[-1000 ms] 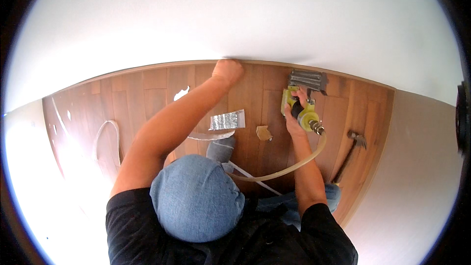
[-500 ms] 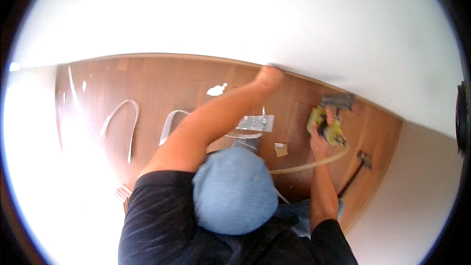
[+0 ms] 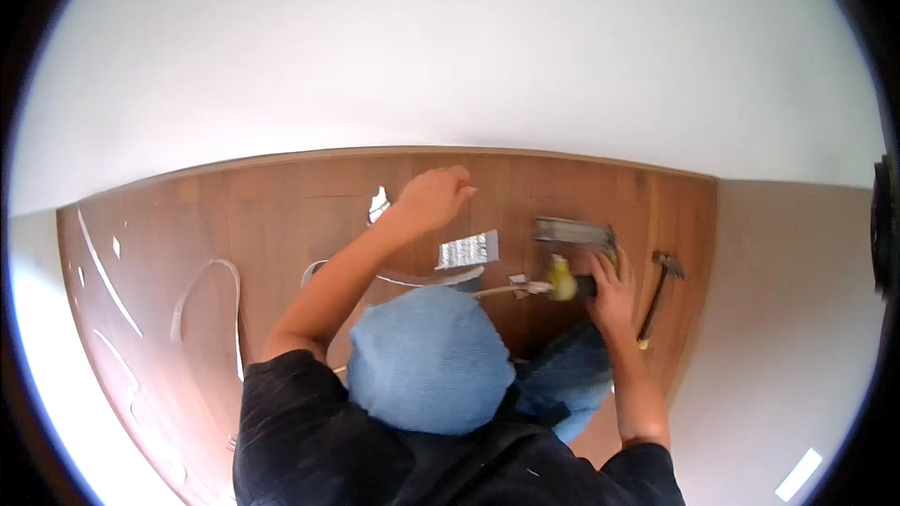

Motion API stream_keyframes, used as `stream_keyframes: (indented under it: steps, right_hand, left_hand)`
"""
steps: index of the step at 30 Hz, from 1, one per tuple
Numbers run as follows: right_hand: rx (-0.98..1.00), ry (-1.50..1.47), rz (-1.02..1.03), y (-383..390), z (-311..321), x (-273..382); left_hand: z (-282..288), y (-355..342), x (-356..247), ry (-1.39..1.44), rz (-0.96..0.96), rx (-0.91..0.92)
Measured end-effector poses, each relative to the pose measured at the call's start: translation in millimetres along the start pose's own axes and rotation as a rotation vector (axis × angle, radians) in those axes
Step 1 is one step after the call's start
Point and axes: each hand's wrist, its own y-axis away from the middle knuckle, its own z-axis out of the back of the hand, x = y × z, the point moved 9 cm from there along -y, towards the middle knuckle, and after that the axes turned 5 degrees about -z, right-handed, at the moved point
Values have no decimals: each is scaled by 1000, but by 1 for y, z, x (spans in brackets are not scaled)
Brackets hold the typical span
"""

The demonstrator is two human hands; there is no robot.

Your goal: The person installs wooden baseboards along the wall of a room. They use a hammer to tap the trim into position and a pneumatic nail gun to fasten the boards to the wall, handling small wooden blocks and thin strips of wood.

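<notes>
A yellow-green nail gun (image 3: 561, 279) with a dark handle and a grey magazine (image 3: 570, 230) is low over the wood floor, blurred by motion. Around its handle is my right hand (image 3: 614, 295), closed, some fingers hidden behind the tool. A pale hose (image 3: 511, 290) runs from the tool toward my body. My left hand (image 3: 434, 199) hovers over the floor short of the wall base, fingers loosely bent, thumb a little apart. Nothing shows in it. Below it lies a silvery strip pack (image 3: 469, 250).
Wooden trim (image 3: 356, 152) runs along the foot of the white wall (image 3: 450, 47). At right, a hammer (image 3: 659, 295) lies near the side wall. White strips (image 3: 111, 272), a looped strip (image 3: 234, 305) and a torn white scrap (image 3: 379, 204) lie on the floor at left.
My left hand has come away from the wall base, toward me and left. My right hand has turned the nail gun and brought it left, away from the wall. The view has shifted.
</notes>
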Motion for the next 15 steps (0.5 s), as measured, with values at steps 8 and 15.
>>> stream_keyframes:
  steps: [8,15]
  right_hand:
    - [-232,-38,566,-25,13,188]
    - [-87,-596,575,-21,70,201]
  left_hand:
    - [-14,44,-27,4,-62,80]
    - [40,198,48,-149,491,-124]
